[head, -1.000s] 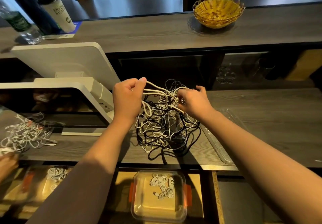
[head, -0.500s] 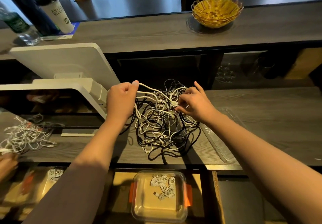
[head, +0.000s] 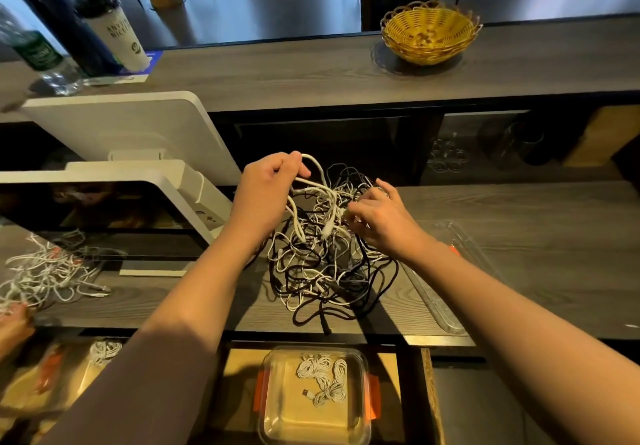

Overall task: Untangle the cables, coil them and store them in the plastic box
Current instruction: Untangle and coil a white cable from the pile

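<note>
Left hand (head: 265, 190) is gripping a thick white cable (head: 313, 181) with curled fingers, lifting a loop of it above the tangle (head: 329, 254). Right hand (head: 382, 218) is pinching another white strand near a connector at the pile's upper right; fingers curled into the mess, exact grip partly hidden by the cables. Tangle is sitting on the grey wood-grain counter (head: 519, 237), mid-frame, between both hands: mix of thin white cables and black cables, looped over each other, black ends trailing toward the counter's near edge. White ones are looking thicker up top where they're being lifted, thinner and more knotted lower down. Plastic box (head: 313, 420) is sitting below the counter edge, nearer the camera: clear, squarish, orange latches on both sides, lid off, holding a few coiled white cables (head: 325, 379) in its far half, one with a USB plug showing. Clear lid (head: 446, 289) is lying on the counter just right of the tangle, partly under the right forearm. Second pile of white cables (head: 45, 271) is lying at far left on the counter, with another person's hand (head: 12, 327) at the frame edge. White monitor (head: 121, 140) is standing left of the tangle. Yellow woven basket (head: 429, 31) and bottles (head: 52, 29) are sitting on the upper shelf.
</note>
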{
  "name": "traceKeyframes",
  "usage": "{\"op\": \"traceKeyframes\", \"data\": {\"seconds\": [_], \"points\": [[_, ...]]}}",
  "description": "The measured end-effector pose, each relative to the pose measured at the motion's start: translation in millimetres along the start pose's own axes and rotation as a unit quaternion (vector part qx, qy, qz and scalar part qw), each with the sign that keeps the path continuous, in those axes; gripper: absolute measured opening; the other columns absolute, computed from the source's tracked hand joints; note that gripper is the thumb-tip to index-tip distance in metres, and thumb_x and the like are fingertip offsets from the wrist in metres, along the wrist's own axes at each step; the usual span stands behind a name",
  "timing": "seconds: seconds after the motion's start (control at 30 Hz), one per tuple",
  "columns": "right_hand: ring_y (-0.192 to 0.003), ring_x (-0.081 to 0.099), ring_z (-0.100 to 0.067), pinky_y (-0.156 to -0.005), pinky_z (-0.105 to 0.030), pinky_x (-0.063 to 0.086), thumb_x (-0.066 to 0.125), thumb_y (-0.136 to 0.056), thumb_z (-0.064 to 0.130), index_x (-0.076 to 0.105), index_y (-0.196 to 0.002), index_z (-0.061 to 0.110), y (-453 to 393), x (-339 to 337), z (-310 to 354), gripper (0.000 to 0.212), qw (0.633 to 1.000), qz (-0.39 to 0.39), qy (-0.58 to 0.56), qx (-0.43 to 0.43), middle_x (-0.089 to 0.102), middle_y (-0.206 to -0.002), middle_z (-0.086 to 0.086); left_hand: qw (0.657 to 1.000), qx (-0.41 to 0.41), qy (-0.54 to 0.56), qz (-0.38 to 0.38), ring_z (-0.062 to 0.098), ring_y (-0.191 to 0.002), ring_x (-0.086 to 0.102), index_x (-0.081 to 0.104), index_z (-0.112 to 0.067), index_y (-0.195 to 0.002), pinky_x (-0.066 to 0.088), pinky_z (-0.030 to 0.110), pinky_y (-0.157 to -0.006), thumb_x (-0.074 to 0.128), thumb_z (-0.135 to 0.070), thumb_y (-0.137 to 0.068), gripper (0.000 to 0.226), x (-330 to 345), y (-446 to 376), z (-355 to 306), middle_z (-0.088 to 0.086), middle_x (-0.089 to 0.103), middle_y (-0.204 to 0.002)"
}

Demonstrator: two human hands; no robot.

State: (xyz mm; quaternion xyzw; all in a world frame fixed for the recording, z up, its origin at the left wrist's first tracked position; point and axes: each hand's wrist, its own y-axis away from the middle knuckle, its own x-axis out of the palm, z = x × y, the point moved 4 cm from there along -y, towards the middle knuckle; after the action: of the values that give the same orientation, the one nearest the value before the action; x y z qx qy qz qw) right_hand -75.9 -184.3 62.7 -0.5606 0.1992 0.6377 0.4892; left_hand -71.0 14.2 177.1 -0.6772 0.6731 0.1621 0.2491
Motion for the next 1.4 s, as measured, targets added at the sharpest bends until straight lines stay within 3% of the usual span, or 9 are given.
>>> {"op": "traceKeyframes", "data": {"seconds": [0.13,0.3,0.57,0.73,0.83,0.93,1.03,1.2,1.4], "points": [[-0.114,0.054,-0.024,-0.118,-0.053,0.012,0.074,-0.088,0.025,0.073,-0.103,0.025,1.5,2.3,-8.1,0.015,0.999,0.024,0.014,0.029,0.069,-0.095,0.004,0.998,0.006,0.063,-0.021,0.004,-0.052,0.039,0.071,-0.026,-0.083,0.040,0.030,-0.070,0.045,-0.036,-0.107,0.037,-8.5,-1.9,-6.3,0.006,0.046,-0.060],[-0.133,0.039,-0.020,-0.121,-0.049,-0.002,0.057,-0.098,0.041,0.070,-0.112,0.028,4.8,4.2,-30.9,0.023,0.972,0.130,0.019,0.194,0.069,-0.106,0.008,0.996,-0.001,0.089,-0.017,0.012,-0.051,0.034,0.071,-0.023,-0.081,0.033,0.032,-0.062,0.045,-0.038,-0.106,0.039,-20.7,1.5,-7.5,0.002,0.038,-0.056],[-0.112,0.060,-0.030,-0.103,-0.045,0.039,0.058,-0.099,0.039,0.071,-0.114,0.017,24.1,10.2,-56.8,0.029,0.923,0.149,-0.024,0.353,0.070,-0.108,-0.009,0.996,-0.020,0.074,-0.039,0.005,-0.049,0.035,0.071,-0.023,-0.077,0.036,0.028,-0.059,0.047,-0.039,-0.105,0.040,-43.6,4.2,-3.0,0.001,0.038,-0.059],[-0.138,0.038,-0.032,-0.119,-0.050,0.019,0.062,-0.095,0.037,0.051,-0.141,0.022,28.2,11.0,-55.8,0.050,0.910,0.173,-0.017,0.377,0.054,-0.141,-0.011,0.999,-0.026,0.003,-0.019,0.005,-0.056,0.047,0.072,-0.028,-0.077,0.043,0.030,-0.068,0.052,-0.037,-0.103,0.035,-36.4,9.8,-2.7,0.003,0.055,-0.062],[-0.137,0.040,-0.028,-0.117,-0.048,0.029,0.064,-0.093,0.031,0.050,-0.141,0.020,17.1,-5.6,-38.6,0.051,0.926,0.096,-0.075,0.356,0.051,-0.144,-0.009,0.999,-0.014,-0.024,-0.017,0.020,-0.079,0.066,0.073,-0.034,-0.084,0.053,0.040,-0.080,0.054,-0.039,-0.102,0.026,-25.4,17.2,-8.1,0.009,0.074,-0.086],[-0.118,0.053,-0.013,-0.099,-0.029,0.043,0.061,-0.097,0.026,0.064,-0.121,0.020,8.2,-43.2,5.6,0.026,0.928,-0.055,-0.209,0.303,0.062,-0.123,0.001,0.999,-0.002,-0.038,-0.010,0.034,-0.085,0.068,0.071,-0.040,-0.081,0.054,0.046,-0.079,0.054,-0.042,-0.101,0.026,-8.8,26.8,-12.1,0.016,0.075,-0.085],[-0.091,0.060,0.000,-0.076,-0.012,0.044,0.059,-0.098,0.025,0.067,-0.103,0.025,13.8,-74.1,54.2,0.009,0.897,-0.123,-0.343,0.250,0.066,-0.096,0.013,0.998,0.000,-0.043,0.043,0.020,-0.085,0.069,0.074,-0.035,-0.093,0.055,0.044,-0.082,0.053,-0.042,-0.101,0.024,11.3,35.9,-13.7,-0.001,0.075,-0.087],[-0.111,0.056,0.000,-0.096,-0.023,0.049,0.062,-0.095,0.032,0.058,-0.126,0.024,47.0,-57.2,78.3,0.032,0.868,-0.106,-0.399,0.277,0.061,-0.118,0.013,0.997,-0.009,0.001,0.073,-0.002,-0.071,0.055,0.062,-0.028,-0.114,0.045,0.032,-0.071,0.050,-0.032,-0.103,0.017,40.0,49.4,-19.0,-0.010,0.063,-0.086],[-0.115,0.054,-0.006,-0.102,-0.037,0.047,0.061,-0.097,0.029,0.059,-0.121,0.024,78.7,-55.1,71.0,0.025,0.836,-0.149,-0.398,0.346,0.059,-0.119,0.009,0.999,-0.031,0.019,0.036,0.001,-0.102,0.057,0.068,-0.028,-0.103,0.045,0.027,-0.084,0.052,-0.038,-0.101,0.019,53.0,70.4,-18.3,-0.011,0.064,-0.110]]}}
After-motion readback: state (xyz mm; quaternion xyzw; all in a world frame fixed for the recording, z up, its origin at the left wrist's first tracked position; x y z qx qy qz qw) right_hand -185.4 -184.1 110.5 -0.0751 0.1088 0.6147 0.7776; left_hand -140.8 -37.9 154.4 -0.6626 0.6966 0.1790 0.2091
